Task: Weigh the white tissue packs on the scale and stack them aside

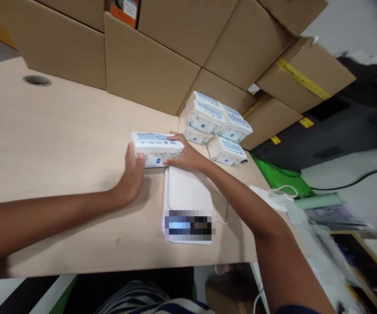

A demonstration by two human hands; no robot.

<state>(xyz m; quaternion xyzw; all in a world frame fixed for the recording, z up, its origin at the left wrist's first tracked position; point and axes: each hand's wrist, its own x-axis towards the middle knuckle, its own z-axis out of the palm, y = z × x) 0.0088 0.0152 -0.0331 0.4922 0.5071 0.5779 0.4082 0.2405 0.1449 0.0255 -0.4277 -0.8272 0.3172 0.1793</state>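
Note:
Between my two hands is a white tissue pack (155,148) with blue print and a leafy pattern. My left hand (134,172) grips its left end, thumb on the front face. On the right end, my right hand (186,152) has its fingers over the top and its thumb low on the front. The pack is just beyond the far edge of a white digital scale (190,192); whether it touches the table cannot be made out. The scale's display is blurred. To the right, several like tissue packs (206,115) are stacked, with a single pack (227,150) in front of them.
Large cardboard boxes (149,65) line the back of the wooden table (60,144). A cable hole (37,80) is at the far left. On the right are a green board (281,176), a white cable (283,187) and plastic bags (325,235).

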